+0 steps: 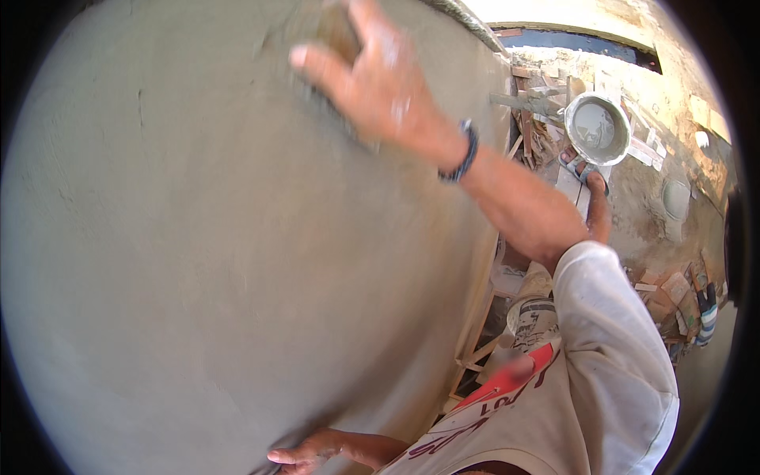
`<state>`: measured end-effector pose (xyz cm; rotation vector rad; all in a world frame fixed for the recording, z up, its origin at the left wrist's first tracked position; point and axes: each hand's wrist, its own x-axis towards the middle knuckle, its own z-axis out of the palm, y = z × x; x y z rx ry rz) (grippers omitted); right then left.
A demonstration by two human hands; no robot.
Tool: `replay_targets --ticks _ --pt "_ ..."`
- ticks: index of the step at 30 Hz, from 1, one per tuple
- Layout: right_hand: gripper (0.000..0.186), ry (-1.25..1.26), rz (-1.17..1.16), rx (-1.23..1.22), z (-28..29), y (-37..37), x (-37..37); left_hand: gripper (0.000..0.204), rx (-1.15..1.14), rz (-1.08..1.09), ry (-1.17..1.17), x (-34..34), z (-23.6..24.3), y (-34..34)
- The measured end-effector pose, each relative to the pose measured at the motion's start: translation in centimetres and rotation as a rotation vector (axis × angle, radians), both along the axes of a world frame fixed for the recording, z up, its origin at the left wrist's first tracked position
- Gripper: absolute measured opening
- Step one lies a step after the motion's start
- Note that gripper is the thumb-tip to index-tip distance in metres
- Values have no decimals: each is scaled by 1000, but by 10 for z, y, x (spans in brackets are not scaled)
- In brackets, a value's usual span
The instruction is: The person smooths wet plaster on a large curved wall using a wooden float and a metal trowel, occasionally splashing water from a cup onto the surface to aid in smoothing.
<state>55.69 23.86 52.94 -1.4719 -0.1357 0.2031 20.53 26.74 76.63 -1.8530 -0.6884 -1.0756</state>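
My right hand (pixel 372 87), a dark band on its wrist, is raised over the smooth grey plastered wall (pixel 198 229), gripping a yellowish-grey rectangular pad (pixel 324 36), a sponge or float, pressed against the plaster. The hand and pad are slightly blurred, and the hand covers much of the pad. Low in the view, my left hand (pixel 305 450) is closed on a dark tool (pixel 264 467) beside the wall; the tool is mostly cut off at the bottom edge, so its kind is unclear.
To the right, a round bucket of grey slurry (pixel 598 127) stands among wood scraps (pixel 530 134), beside my sandalled foot (pixel 590 174). A smaller pale container (pixel 674 198) sits farther right, with piled debris (pixel 673 305) below it. A ledge (pixel 467 20) borders the wall's top.
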Motion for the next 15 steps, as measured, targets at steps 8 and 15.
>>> replay_targets --ticks 8,15 --pt "60 604 -176 -69 -156 2 -163 69 -69 -51 -130 8 -2 3" --pt "50 187 55 90 1 -18 -219 67 -84 -129 -129 -5 4 8"
